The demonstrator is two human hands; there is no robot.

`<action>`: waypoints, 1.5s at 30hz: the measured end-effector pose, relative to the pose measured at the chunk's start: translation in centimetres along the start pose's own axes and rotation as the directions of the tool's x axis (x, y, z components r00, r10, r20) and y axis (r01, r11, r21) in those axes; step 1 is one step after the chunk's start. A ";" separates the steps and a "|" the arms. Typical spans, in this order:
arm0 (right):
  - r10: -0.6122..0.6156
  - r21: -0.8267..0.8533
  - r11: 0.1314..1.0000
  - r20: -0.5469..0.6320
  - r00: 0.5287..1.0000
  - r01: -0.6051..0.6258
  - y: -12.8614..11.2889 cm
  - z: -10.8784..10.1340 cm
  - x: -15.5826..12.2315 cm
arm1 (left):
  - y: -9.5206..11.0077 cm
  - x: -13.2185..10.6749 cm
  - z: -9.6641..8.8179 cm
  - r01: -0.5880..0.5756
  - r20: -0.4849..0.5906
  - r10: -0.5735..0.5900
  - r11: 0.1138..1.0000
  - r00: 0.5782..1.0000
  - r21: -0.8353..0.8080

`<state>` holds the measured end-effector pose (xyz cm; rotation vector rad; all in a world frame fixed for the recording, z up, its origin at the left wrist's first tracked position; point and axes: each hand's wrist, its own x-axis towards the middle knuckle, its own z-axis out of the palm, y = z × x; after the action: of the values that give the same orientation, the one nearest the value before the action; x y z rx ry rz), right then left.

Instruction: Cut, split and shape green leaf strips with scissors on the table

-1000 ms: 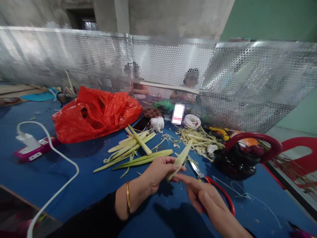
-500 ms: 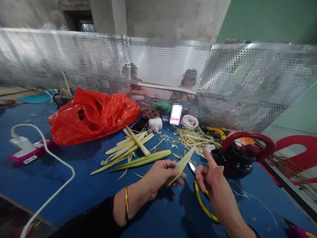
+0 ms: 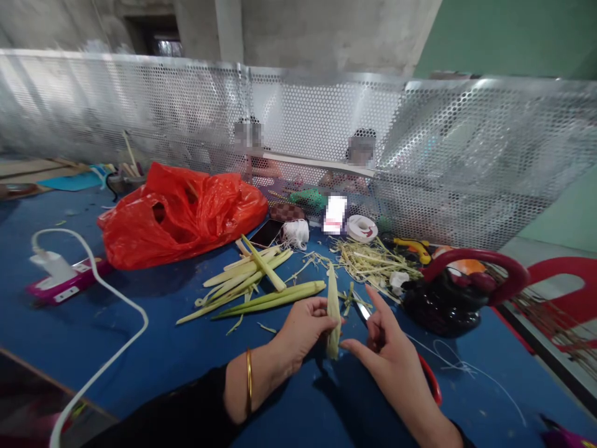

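My left hand [image 3: 305, 330], a gold bangle at its wrist, pinches a pale green husk-like leaf [image 3: 333, 305] between thumb and fingers. The leaf stands nearly upright, its narrow end up. Close on its right is my right hand [image 3: 389, 354], thumb and index finger spread apart, not touching the leaf. Its other fingers curl round scissors; a blade [image 3: 362, 310] pokes out past them and a red handle loop [image 3: 433, 381] shows beside the palm. The rest of the scissors is hidden. Beyond my left hand lie several pale green stalks [image 3: 270, 298] in a loose pile.
Shredded trimmings [image 3: 373, 261] lie before a black pot with a dark red handle [image 3: 443, 305]. A red plastic bag [image 3: 186, 218], white string [image 3: 296, 233], a phone [image 3: 334, 214] and a tape roll [image 3: 362, 228] line the back. A power strip [image 3: 69, 280] with a white cable sits left. Two people are behind a perforated screen.
My left hand has turned the leaf from slanting right to nearly upright. My right hand has rotated, its thumb now stretched towards the leaf; the scissors' yellow handle is hidden and a red one shows.
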<state>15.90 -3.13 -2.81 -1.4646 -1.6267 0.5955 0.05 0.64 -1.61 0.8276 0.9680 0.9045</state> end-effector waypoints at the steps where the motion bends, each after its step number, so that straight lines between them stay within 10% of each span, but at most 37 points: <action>1: 0.002 -0.004 1.000 0.001 1.000 -0.002 0.0 0.0 0.0 | -0.1 0.0 0.0 -0.005 0.009 0.005 1.000 1.000 0.012; 21: -0.298 -0.451 0.861 -0.073 0.952 0.235 -0.7 -2.1 -0.5 | -0.6 -0.1 0.2 0.047 0.085 -0.057 0.993 0.995 0.112; 37: -0.242 -0.398 0.883 0.071 0.968 0.250 0.4 -1.5 -0.1 | -0.9 0.2 0.2 0.054 -0.009 -0.054 0.999 0.998 -0.003; 45: 0.015 0.056 0.998 0.104 0.994 -0.021 -0.4 -0.4 -0.4 | -0.3 -0.2 0.3 -0.032 -0.045 0.031 0.999 0.999 -0.023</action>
<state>16.01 -3.69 -2.39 -1.4288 -1.6642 0.7329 0.35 0.26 -1.70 0.8073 0.9832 0.9629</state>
